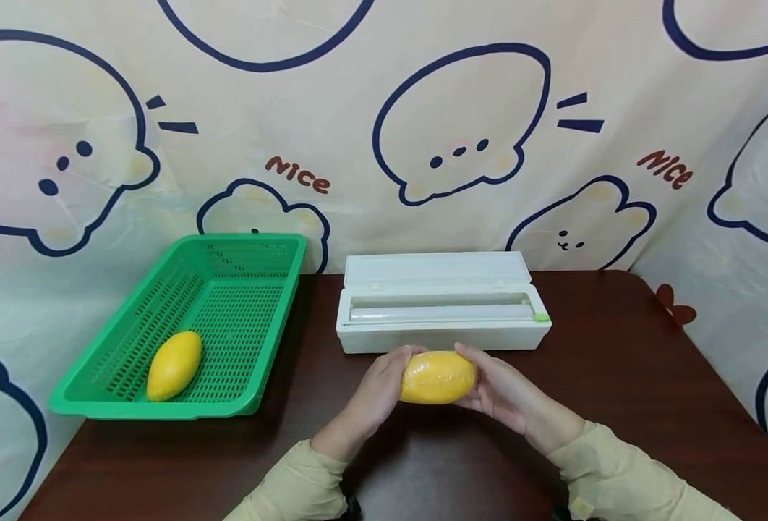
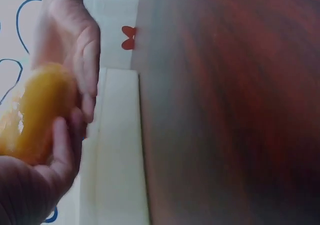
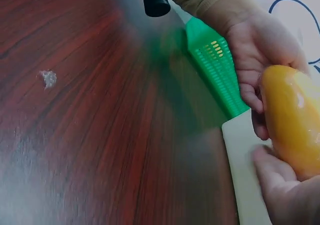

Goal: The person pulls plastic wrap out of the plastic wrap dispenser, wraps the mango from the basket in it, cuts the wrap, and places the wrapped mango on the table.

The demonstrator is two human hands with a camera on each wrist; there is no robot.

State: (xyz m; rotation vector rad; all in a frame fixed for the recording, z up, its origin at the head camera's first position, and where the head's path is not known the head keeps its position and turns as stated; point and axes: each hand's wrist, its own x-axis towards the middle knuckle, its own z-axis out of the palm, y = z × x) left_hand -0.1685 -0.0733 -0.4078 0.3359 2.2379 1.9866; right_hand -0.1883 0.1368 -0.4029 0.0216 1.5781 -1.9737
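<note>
A yellow mango [image 1: 439, 377] with a shiny clear wrap over its skin is held above the table, in front of the white box. My left hand [image 1: 380, 383] grips its left end, and my right hand [image 1: 504, 391] holds the right end with the thumb on top and fingers below. Up close in the right wrist view, the mango [image 3: 295, 120] shows glossy highlights. Behind the hands, a white cling film dispenser [image 1: 445, 339] stands with its lid raised, a pale roll [image 1: 442, 313] inside. A second mango [image 1: 174, 366] lies in the green basket [image 1: 280, 325] on the left.
The dark brown table [image 1: 618, 362] extends to the right of the dispenser. A small green piece [image 1: 542, 318] sits at the dispenser's right front edge. On the table lies a small crumpled clear scrap [image 3: 48, 78]. A patterned cloth [image 1: 455, 217] hangs behind the table.
</note>
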